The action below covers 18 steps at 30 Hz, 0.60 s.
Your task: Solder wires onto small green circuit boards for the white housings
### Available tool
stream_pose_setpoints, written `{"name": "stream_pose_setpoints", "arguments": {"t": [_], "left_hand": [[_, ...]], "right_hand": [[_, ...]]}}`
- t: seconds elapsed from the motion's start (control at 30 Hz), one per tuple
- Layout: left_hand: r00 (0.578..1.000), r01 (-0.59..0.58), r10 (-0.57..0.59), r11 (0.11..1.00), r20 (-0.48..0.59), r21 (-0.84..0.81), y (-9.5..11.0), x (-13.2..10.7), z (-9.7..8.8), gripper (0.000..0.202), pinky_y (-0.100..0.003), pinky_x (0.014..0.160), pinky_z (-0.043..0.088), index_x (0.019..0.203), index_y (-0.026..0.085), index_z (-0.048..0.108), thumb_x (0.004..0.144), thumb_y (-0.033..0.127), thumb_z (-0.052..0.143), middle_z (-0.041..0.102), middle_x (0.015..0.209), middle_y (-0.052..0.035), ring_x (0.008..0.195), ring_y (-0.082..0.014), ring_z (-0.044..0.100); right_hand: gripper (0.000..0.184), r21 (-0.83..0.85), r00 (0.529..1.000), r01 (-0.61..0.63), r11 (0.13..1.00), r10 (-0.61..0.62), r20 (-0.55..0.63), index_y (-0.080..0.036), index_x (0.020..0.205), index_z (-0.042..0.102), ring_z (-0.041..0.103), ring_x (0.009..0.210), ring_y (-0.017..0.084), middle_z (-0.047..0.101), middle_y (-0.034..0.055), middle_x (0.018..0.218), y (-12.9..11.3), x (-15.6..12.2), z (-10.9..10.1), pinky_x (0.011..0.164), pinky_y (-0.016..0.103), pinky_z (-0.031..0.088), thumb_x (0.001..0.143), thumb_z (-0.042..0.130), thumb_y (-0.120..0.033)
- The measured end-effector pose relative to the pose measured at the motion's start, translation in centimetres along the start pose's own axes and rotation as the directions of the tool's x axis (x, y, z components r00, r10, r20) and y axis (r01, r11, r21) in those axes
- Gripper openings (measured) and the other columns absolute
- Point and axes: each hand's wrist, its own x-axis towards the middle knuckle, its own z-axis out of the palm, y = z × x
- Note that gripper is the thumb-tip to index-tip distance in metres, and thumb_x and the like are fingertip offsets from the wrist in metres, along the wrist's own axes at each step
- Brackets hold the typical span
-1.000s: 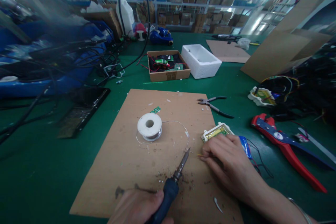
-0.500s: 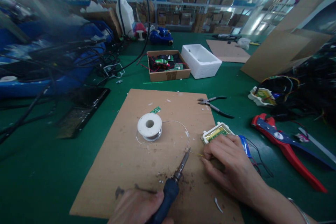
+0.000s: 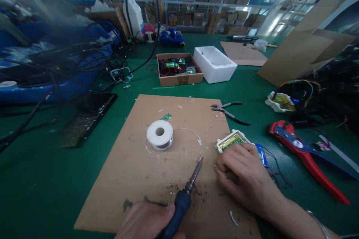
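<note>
My left hand (image 3: 150,219) is wrapped round the dark blue handle of a soldering iron (image 3: 183,201). The iron's tip meets the loose end of the solder wire (image 3: 198,137), which curves over from a white solder spool (image 3: 159,133). Close to that tip, my right hand (image 3: 246,170) pinches a thin yellow wire (image 3: 214,165) between thumb and forefinger. Beyond those fingers lies a white-framed circuit module (image 3: 231,141), partly hidden by the hand. A blue battery pack (image 3: 261,155) with dark and red leads shows behind the knuckles.
A cardboard sheet (image 3: 131,179) covers the green bench under the work. Cutting pliers (image 3: 224,109) lie at its right edge, and a red-handled tool (image 3: 305,157) farther right. Behind stand a small box of parts (image 3: 181,79) and a white foam box (image 3: 215,68). Cables crowd the left.
</note>
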Motion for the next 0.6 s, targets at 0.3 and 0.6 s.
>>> {"name": "stream_pose_setpoints", "arguments": {"t": [0.3, 0.6], "left_hand": [[0.999, 0.027, -0.029, 0.998, 0.043, 0.048, 0.26, 0.65, -0.29, 0.051, -0.023, 0.03, 0.033, 0.059, 0.025, 0.047, 0.098, 0.038, 0.018, 0.051, 0.035, 0.0073, 0.026, -0.0086, 0.05], [0.997, -0.02, 0.012, 0.993, 0.07, 0.115, 0.14, 0.79, -0.32, 0.054, -0.02, 0.03, 0.034, 0.056, 0.024, 0.046, 0.099, 0.034, 0.014, 0.05, 0.033, 0.0078, 0.023, -0.0074, 0.047]], "right_hand": [[0.022, -0.01, 1.0, 0.028, 1.0, -0.028, -0.007, -0.018, 0.064, 0.049, 0.041, 0.067, 0.016, 0.051, -0.0012, 0.064, 0.1, 0.14, -0.16, 0.07, 0.032, 0.024, 0.086, 0.05, -0.015], [0.012, 0.078, 0.997, -0.071, 0.994, 0.074, -0.03, -0.026, 0.092, 0.064, 0.053, 0.073, 0.015, 0.066, -0.0046, 0.077, 0.46, 0.08, -0.14, 0.075, 0.032, 0.026, 0.085, 0.059, -0.017]]}}
